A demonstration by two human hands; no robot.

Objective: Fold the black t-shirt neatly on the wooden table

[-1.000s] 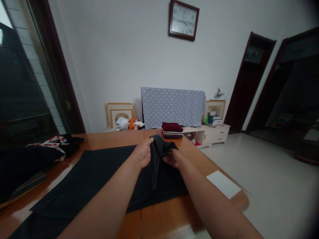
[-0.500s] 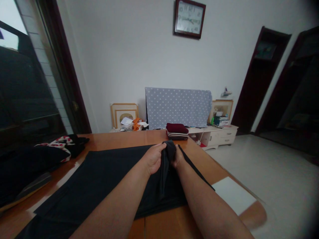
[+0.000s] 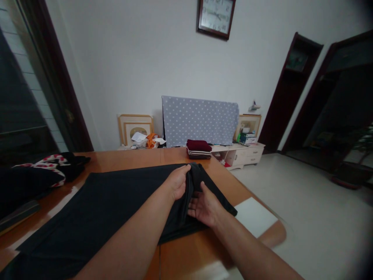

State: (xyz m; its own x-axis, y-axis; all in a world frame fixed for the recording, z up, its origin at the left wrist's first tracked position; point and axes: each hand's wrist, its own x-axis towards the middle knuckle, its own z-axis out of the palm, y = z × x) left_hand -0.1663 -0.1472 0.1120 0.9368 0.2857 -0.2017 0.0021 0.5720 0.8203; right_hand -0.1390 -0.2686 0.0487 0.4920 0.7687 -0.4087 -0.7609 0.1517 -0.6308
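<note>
A large black garment [image 3: 99,206] lies spread flat across the wooden table [image 3: 186,256]. My left hand [image 3: 177,182] pinches a raised fold of the black cloth near its far right end. Just below it, my right hand [image 3: 204,206] lies palm down with fingers apart on the folded part of the same cloth, pressing it against the table.
A folded dark red cloth stack [image 3: 199,149] sits at the table's far edge. A heap of dark and red-white patterned clothes [image 3: 43,169] lies at the left. A white sheet [image 3: 255,216] rests on the table's right corner. Beyond are a dotted cover [image 3: 199,120] and a low cabinet [image 3: 244,153].
My right hand let go of the raised fold and came down towards me onto the cloth, fingers spread. My left hand kept its grip on the fold. The view shifted slightly.
</note>
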